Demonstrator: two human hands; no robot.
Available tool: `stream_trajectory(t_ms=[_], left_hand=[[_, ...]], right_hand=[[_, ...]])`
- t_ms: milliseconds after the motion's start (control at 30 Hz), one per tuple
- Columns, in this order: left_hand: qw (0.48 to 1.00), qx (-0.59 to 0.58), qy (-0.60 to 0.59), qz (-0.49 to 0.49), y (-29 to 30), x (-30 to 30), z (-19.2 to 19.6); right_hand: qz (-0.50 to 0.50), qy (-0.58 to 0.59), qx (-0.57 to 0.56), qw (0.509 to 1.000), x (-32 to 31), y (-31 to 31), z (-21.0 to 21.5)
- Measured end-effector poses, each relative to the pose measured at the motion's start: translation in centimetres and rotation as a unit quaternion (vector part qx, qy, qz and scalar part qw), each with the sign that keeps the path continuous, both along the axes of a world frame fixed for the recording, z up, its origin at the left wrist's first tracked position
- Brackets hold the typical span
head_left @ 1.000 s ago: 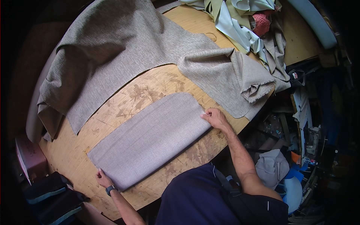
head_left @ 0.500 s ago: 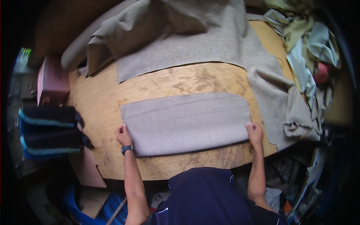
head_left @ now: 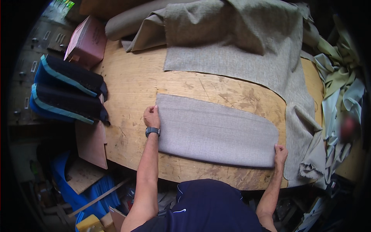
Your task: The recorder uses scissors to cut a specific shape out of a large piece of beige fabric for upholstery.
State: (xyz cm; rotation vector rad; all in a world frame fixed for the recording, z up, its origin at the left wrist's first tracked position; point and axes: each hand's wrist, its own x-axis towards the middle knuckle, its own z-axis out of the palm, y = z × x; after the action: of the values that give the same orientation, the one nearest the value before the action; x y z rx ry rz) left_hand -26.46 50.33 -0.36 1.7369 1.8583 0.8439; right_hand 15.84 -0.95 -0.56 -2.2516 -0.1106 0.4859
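A grey ribbed fabric piece (head_left: 218,133) lies flat on the wooden table, its far right corner rounded and its near edge thick, as if folded or layered. My left hand (head_left: 152,116), with a dark watch on the wrist, pinches its left edge close to the far left corner. At the right edge, my right hand (head_left: 281,154) has thumb and fingers closed on the border. Farther off spreads a large sheet of the same grey cloth (head_left: 224,58), with a curved cut-out edge facing the piece.
Two black pads with blue edging (head_left: 69,91) stand at the table's left side, near a pink box (head_left: 88,42). A fabric roll (head_left: 131,25) lies at the back. Cloth scraps (head_left: 348,85) heap at the far right. Bare wood (head_left: 123,77) shows on the table (head_left: 127,139).
The view has turned, so the table and cloth appear tilted and shifted right. My left hand has slid up the piece's left edge toward the far corner; my right hand stays at the right edge.
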Motion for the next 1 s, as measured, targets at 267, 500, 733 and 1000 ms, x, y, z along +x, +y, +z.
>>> stream_trajectory(t_ms=[267,500,733,1000], left_hand=[[0.999,-0.037,0.007,-0.009,0.6,0.3,0.2],[0.999,-0.045,-0.009,-0.026,0.9,-0.5,-1.3],[0.998,0.018,-0.003,-0.062,1.2,-0.2,-1.9],[0.991,-0.02,-0.124,-0.053,2.5,-0.7,-2.9]], right_hand=[[0.026,-0.02,-0.094,0.995,-1.5,0.5,1.8],[0.024,-0.04,-0.148,0.988,-3.3,-0.2,2.9],[0.048,-0.036,-0.185,0.981,-4.1,-0.5,4.4],[-0.046,0.066,0.083,0.993,-2.3,-0.1,1.2]])
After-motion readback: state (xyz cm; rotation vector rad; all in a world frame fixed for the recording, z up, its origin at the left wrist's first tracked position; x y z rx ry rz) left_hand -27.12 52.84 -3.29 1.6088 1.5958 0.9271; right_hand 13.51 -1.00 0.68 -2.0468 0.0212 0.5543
